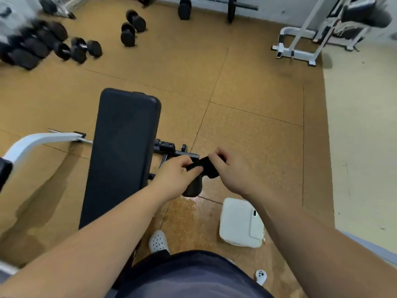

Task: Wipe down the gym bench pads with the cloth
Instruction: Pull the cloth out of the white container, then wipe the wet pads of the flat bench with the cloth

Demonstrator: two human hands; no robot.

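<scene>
A long black bench pad (pixel 122 151) runs away from me at centre left. To the right of it, above the floor, my left hand (pixel 175 176) and my right hand (pixel 231 173) both grip a dark cloth (pixel 203 166) stretched between them. The cloth hangs in the air beside the pad and does not touch it. Part of the cloth is hidden inside my fingers.
The bench's black frame and roller (pixel 171 149) stick out under my hands. A white container (pixel 240 222) stands on wet floor at lower right, with a white controller (pixel 261 276) near it. Dumbbells (pixel 43 46) lie at far left, a white machine frame (pixel 300 48) at far right.
</scene>
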